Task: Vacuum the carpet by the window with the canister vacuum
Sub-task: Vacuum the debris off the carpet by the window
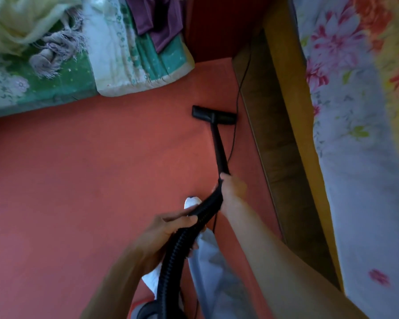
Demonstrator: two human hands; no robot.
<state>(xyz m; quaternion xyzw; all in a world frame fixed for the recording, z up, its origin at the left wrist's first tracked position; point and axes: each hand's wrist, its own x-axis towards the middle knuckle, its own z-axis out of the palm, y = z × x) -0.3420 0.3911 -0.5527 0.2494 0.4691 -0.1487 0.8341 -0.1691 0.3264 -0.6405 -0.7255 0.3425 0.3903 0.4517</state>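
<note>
Floor head: we see the black floor head point(213, 115) lying flat on the carpet, with its right end close to the bed frame.
Tube: the stiff black tube point(220, 148) slopes back from the floor head to our right hand.
Right hand: our right hand point(231, 187) grips the top of the tube where the hose joins it. Its fingers wrap round the tube, and we cannot see their tips.
Left hand: our left hand point(168, 233) holds the hose lower down, with fingers and thumb curled round it and close together.
Hose: the ribbed black hose point(187, 238) bends from the right hand through the left hand and down to the bottom edge.
Vacuum body: we see only a dark rounded part of the vacuum body point(147, 311) at the bottom edge.
Carpet: the red carpet point(90, 169) fills the middle of the view.
Cord: a thin black cord point(237, 97) runs along the carpet just beside the bed frame.
Bed frame: the wooden bed frame point(274, 134) stands on the right, under a flowered sheet point(355, 134).
Mattress: a green and white mattress point(55, 77) lies on the carpet at upper left, with a purple cloth point(157, 24) on it.
White cloth: pale white cloth point(207, 249) shows under the hose.
</note>
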